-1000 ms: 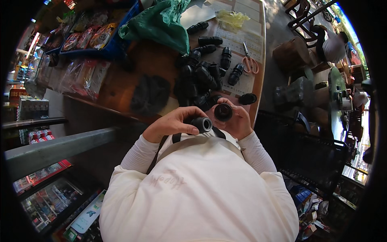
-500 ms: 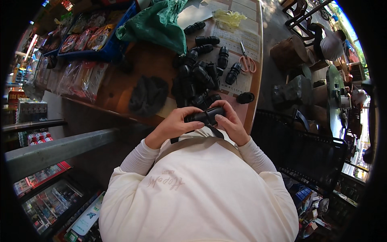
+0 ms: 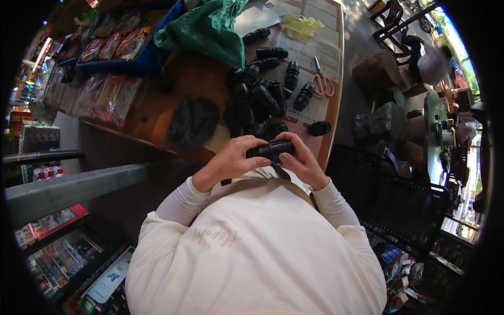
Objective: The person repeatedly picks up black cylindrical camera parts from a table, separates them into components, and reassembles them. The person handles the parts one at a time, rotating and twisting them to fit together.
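Between my two hands, just off the table's near edge, lies a black plastic pipe coupling (image 3: 271, 151), held level. My left hand (image 3: 234, 159) grips its left end with thumb and fingers. Around the right end my right hand (image 3: 300, 158) is closed, thumb on the near side. Beyond my hands a heap of similar black couplings (image 3: 242, 105) covers part of the table (image 3: 149, 118). One loose coupling (image 3: 318, 128) rests by the right edge, and another (image 3: 304, 96) lies further back near scissors with pink handles (image 3: 322, 84).
A dark grey crumpled cloth (image 3: 193, 123) lies left of the heap. Behind are a green plastic bag (image 3: 210, 34), a yellow crumpled bag (image 3: 302, 24) and a blue crate (image 3: 142, 65) of packets. A metal bar (image 3: 79, 184) stands at my left, a black chair (image 3: 394, 199) at my right.
Both hands still hold the coupling in nearly the same place. The right thumb and the left fingers have shifted slightly on it. The view has moved a little.
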{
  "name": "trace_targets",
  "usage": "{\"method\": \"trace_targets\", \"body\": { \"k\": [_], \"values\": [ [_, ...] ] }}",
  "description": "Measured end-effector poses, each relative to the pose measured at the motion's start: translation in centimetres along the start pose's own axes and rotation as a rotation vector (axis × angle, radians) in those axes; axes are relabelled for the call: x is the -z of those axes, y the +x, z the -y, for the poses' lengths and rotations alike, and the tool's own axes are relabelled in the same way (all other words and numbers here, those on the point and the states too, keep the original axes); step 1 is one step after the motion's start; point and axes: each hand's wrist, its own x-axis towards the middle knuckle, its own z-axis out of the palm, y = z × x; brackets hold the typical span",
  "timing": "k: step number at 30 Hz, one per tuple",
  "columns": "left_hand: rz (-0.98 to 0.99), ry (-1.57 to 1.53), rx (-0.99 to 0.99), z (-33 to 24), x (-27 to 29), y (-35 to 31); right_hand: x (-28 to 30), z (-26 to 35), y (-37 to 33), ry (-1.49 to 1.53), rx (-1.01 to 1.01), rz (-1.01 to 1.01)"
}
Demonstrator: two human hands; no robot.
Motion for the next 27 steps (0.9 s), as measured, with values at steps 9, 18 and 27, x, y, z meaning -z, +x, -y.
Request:
{"method": "trace_targets", "body": {
  "k": [9, 18, 27],
  "values": [
    [-0.051, -0.087, 0.047, 0.3, -0.7, -0.2, 0.1, 0.4, 0.3, 0.120, -0.186, -0.060],
    [0.067, -0.243, 0.074, 1.7, -1.4, 0.1, 2.9, 2.0, 0.5, -0.265, -0.144, 0.180],
    [0.111, -0.363, 0.123, 1.4, -0.8, 0.4, 2.9, 4.2, 0.0, -0.558, -0.025, 0.035]
  ]
}}
